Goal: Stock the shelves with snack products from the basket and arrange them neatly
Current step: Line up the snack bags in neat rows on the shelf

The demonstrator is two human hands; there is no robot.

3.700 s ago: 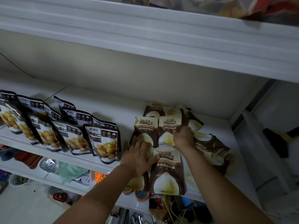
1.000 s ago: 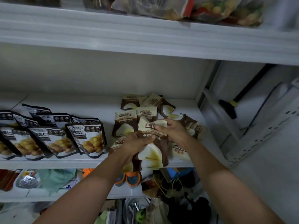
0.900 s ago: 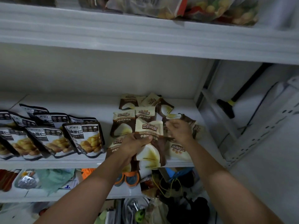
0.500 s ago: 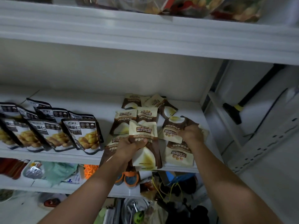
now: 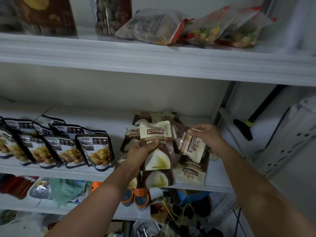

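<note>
My left hand (image 5: 139, 151) grips a brown-and-cream snack pouch (image 5: 156, 134), upright, lifted above the white middle shelf (image 5: 218, 183). My right hand (image 5: 207, 136) holds a second brown-and-cream pouch (image 5: 189, 147) just right of it, tilted, its back side toward me. Under and behind both hands lie several more pouches of the same kind (image 5: 191, 173), loosely piled. No basket is in view.
A row of black-and-white chestnut pouches (image 5: 95, 151) leans along the shelf's left half. The upper shelf (image 5: 153, 60) carries clear bags of snacks (image 5: 205, 29) and jars. The lower shelf holds mixed clutter (image 5: 65, 187). A dark-handled tool (image 5: 246, 125) stands behind the right upright.
My right hand let go of the pouch in my left hand, reached right to the pile and lifted another pouch off the shelf. The camera tilted upward.
</note>
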